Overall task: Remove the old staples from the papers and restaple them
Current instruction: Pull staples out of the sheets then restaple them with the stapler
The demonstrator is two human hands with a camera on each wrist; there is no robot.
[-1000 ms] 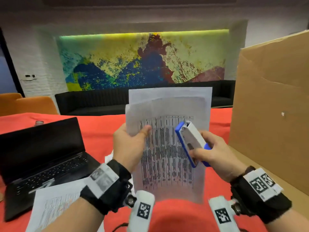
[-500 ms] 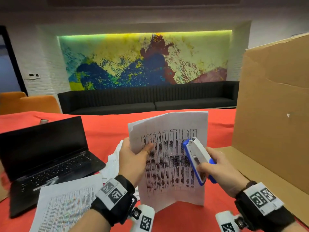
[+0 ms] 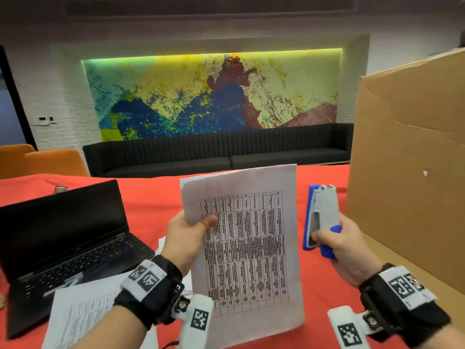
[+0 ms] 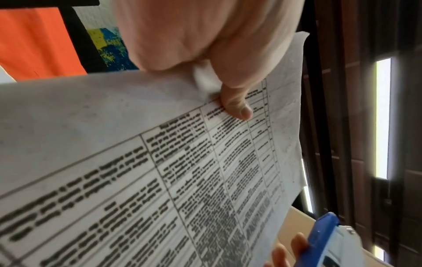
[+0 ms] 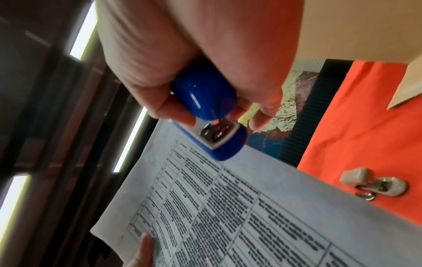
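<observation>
Left hand (image 3: 187, 238) raised, thumb pinching upright papers (image 3: 251, 250); right hand (image 3: 344, 250), fingers wrapped around blue stapler (image 3: 319, 215), just beside.

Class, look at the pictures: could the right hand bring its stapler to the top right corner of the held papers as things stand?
Probably yes: the right hand holds the stapler just beside the papers, nothing between them.
</observation>
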